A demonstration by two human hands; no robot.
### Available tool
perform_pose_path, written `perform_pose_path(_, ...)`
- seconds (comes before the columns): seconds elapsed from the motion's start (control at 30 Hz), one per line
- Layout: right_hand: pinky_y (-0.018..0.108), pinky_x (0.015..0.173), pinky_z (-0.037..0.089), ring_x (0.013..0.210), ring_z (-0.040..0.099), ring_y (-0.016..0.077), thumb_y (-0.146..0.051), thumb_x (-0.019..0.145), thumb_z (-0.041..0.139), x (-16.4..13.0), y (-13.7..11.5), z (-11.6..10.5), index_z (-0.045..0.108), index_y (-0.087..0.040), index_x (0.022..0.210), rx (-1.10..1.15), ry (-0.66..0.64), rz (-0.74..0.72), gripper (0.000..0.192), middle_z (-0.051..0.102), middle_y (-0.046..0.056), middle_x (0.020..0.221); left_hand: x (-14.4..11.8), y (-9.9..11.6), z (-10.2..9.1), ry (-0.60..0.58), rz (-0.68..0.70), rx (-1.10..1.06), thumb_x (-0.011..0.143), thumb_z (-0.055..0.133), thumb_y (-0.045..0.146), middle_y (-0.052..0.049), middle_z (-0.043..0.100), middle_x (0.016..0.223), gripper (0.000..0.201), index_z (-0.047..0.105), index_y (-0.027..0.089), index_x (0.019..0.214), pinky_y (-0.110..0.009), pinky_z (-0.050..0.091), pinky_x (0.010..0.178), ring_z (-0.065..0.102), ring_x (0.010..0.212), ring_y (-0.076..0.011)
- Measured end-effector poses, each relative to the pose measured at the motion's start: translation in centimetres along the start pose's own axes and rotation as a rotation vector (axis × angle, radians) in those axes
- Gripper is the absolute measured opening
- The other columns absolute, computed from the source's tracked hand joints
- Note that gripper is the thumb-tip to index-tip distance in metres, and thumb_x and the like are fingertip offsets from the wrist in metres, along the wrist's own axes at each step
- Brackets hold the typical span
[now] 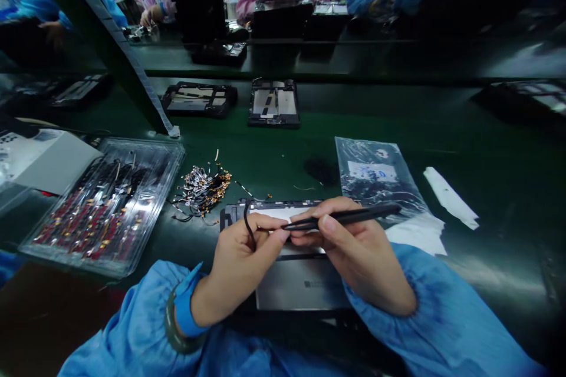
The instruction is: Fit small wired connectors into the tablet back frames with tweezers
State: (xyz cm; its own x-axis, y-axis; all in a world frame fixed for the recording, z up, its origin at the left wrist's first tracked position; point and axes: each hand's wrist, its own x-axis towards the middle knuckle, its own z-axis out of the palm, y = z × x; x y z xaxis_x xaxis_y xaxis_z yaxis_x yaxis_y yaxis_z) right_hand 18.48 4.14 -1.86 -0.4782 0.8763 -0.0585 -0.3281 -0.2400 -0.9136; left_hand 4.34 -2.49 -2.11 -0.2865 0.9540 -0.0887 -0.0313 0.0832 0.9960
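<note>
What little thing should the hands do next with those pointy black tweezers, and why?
Maybe the right hand should gently grip the cable with the tweezers. The left hand seems to hold that cable, which loops past its finger, and the tweezers' tips are right at its pinched fingertips. What sits between those tips is too small to tell.

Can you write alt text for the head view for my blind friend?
A person's right hand holds black tweezers, tips at the left hand, where a dark cable loops, above an opened device; small cables lie heaped beside a clear tray.
</note>
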Motion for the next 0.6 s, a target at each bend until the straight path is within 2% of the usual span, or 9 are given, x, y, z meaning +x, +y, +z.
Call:
perform_pose_path(0.17, 0.026, 0.062, 0.061, 0.062, 0.070, 0.0145, -0.039, 0.073, 0.074, 0.09, 0.10, 0.01, 0.061, -0.023, 0.077, 0.008, 0.015, 0.045, 0.021, 0.072, -0.001, 0.073, 0.09, 0.17, 0.10, -0.006, -0.033, -0.047, 0.072, 0.069, 0.033, 0.007, 0.039, 0.045, 0.019, 0.061, 0.015, 0.075, -0.019, 0.026, 0.043, 0.031, 0.043, -0.0057)
perform_pose_path(0.27, 0.023, 0.061, 0.060, 0.063, 0.071, 0.0150, -0.040, 0.072, 0.074, 0.25, -0.01, -0.09, 0.059, -0.022, 0.077, 0.045, 0.014, 0.110, 0.023, 0.072, 0.000, 0.070, 0.12, 0.40, 0.00, -0.071, -0.099, -0.085, 0.071, 0.069, 0.035, 0.008, 0.037, 0.044, 0.023, 0.058, 0.015, 0.076, -0.018, 0.022, 0.041, 0.029, 0.041, -0.0048)
perform_pose_path(0.47, 0.017, 0.057, 0.058, 0.060, 0.070, 0.0120, -0.036, 0.072, 0.075, 0.83, 0.13, -0.65, 0.060, -0.021, 0.078, 0.207, -0.029, 0.278, 0.022, 0.072, 0.000, 0.065, 0.33, 0.59, 0.00, -0.149, -0.164, -0.136, 0.071, 0.070, 0.036, 0.007, 0.043, 0.046, 0.026, 0.055, 0.016, 0.077, -0.017, 0.022, 0.040, 0.031, 0.041, -0.0045)
perform_pose_path(0.6, 0.014, 0.056, 0.056, 0.060, 0.069, 0.0101, -0.034, 0.073, 0.074, 0.96, 0.22, -0.87, 0.063, -0.020, 0.077, 0.271, -0.054, 0.327, 0.018, 0.073, 0.000, 0.066, 0.37, 0.47, 0.16, -0.175, -0.171, -0.117, 0.072, 0.068, 0.034, 0.007, 0.042, 0.047, 0.023, 0.055, 0.016, 0.078, -0.017, 0.021, 0.040, 0.031, 0.041, -0.0045)
